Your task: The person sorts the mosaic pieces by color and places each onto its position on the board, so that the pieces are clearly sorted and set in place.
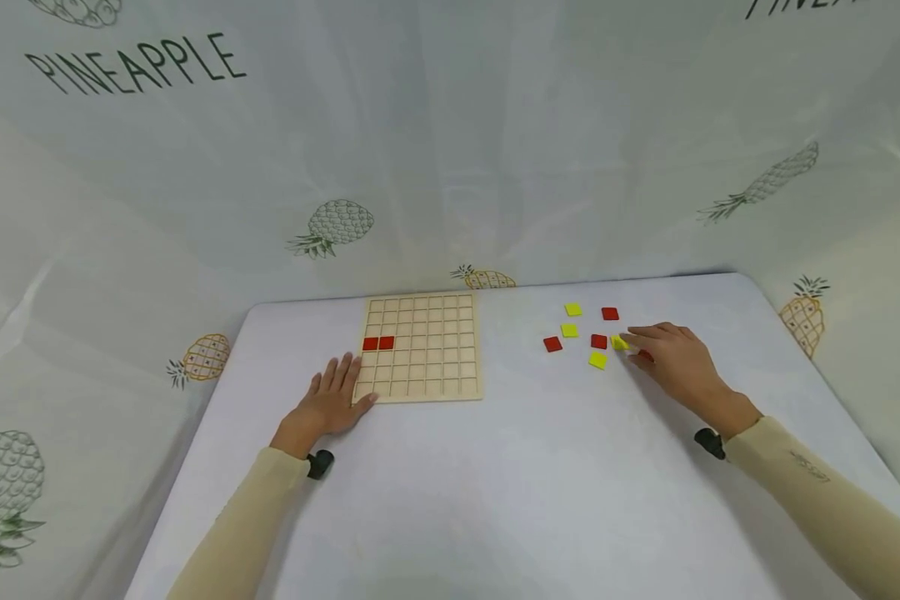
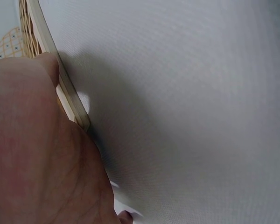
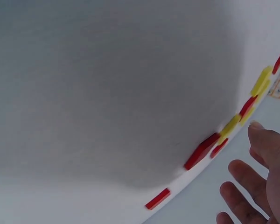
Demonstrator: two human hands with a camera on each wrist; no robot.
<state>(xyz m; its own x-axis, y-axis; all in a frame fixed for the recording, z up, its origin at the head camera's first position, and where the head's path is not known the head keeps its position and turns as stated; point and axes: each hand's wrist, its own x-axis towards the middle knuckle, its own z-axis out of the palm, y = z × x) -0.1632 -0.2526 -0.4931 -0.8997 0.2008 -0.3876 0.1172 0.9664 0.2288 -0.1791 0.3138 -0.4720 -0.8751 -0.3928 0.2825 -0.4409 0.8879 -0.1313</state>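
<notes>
A pale wooden grid board (image 1: 429, 358) lies toward the table's left. Two red square tiles (image 1: 386, 342) sit side by side in one row at its left edge. My left hand (image 1: 332, 404) rests with straight fingers along that edge, the thumb at the near corner. In the left wrist view, the thumb side of the hand (image 2: 51, 140) lies against the board's rim (image 2: 67, 88). Over on the right, my right hand (image 1: 675, 362) hovers over loose tiles with loosely bent fingers. Its fingertips overlap a yellow tile (image 1: 619, 342), and a red tile (image 1: 647, 355) shows partly beneath them.
Several other loose tiles lie scattered left of the right hand, among them a yellow tile (image 1: 597, 360) and a red tile (image 1: 552, 343). The white table (image 1: 450, 500) backs onto a hanging sheet (image 1: 540, 167) with pineapple drawings.
</notes>
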